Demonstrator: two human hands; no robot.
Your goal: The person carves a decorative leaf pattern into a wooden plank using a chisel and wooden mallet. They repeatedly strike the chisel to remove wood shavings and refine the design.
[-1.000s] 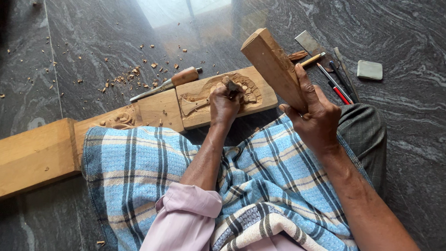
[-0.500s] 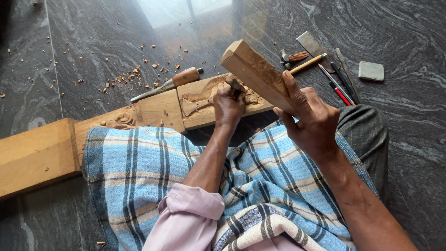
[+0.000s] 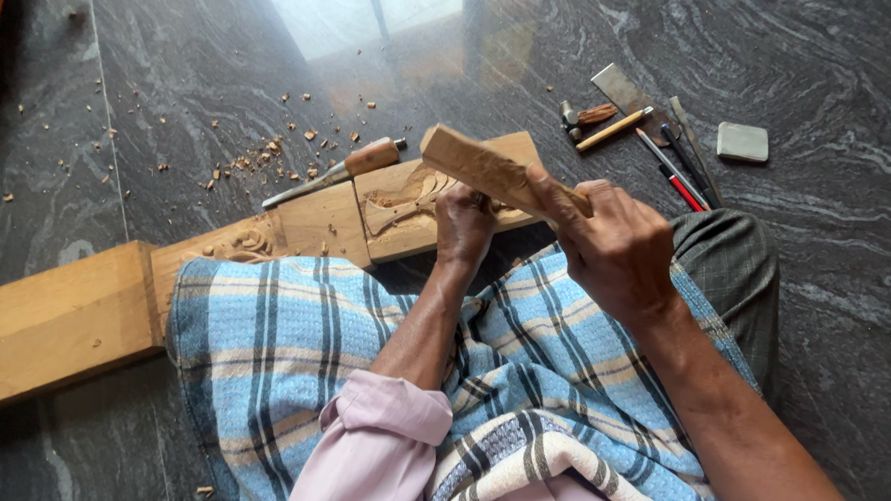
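No package, label, sign or screen shows anywhere here (only bare unmarked surfaces).

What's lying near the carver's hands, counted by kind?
Carved wooden beam: 1
Wooden block, gripped in the right hand: 1
Wood-handled chisel on the floor beside the beam: 1
Total: 3

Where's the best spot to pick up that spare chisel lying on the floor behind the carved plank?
Take the chisel by its rounded wooden handle, the end nearest the plank. Come from above, grip across the handle: it lies flat on the floor, blade pointing away left, so the handle is the thick, safe part.
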